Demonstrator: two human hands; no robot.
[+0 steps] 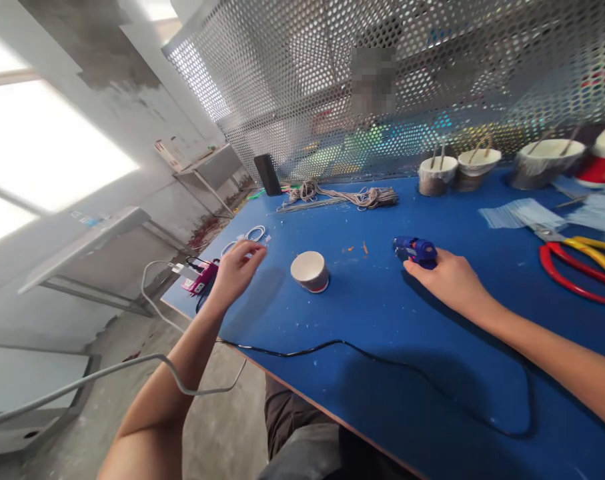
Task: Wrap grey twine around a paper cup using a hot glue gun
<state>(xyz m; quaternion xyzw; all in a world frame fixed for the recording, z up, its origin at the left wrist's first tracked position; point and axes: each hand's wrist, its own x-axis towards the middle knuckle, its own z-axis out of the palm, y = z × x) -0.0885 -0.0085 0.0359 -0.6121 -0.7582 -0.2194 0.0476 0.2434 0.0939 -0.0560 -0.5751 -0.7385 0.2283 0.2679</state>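
My right hand (pixel 449 277) is closed around a small blue glue gun (pixel 416 249), low over the blue table, its nozzle pointing left. My left hand (pixel 239 267) hovers above the table's left part, fingers curled together, and nothing shows between them. A paper cup (pixel 309 270), white inside with a greyish wrapped side and a red band at its base, stands between my hands, touched by neither. Bits of orange scrap (pixel 365 247) lie between the cup and the glue gun. A black cord (pixel 332 345) runs along the table's near side.
A purple power strip (pixel 201 279) with plugs sits at the left edge, near a white cable coil (pixel 255 233). Bundled grey cord (pixel 367 198) and a black phone-like slab (pixel 267 175) are behind. Wrapped cups (pixel 437 176) and red-and-yellow-handled scissors (pixel 577 260) stand right. Perforated metal (pixel 302 100) borders the back.
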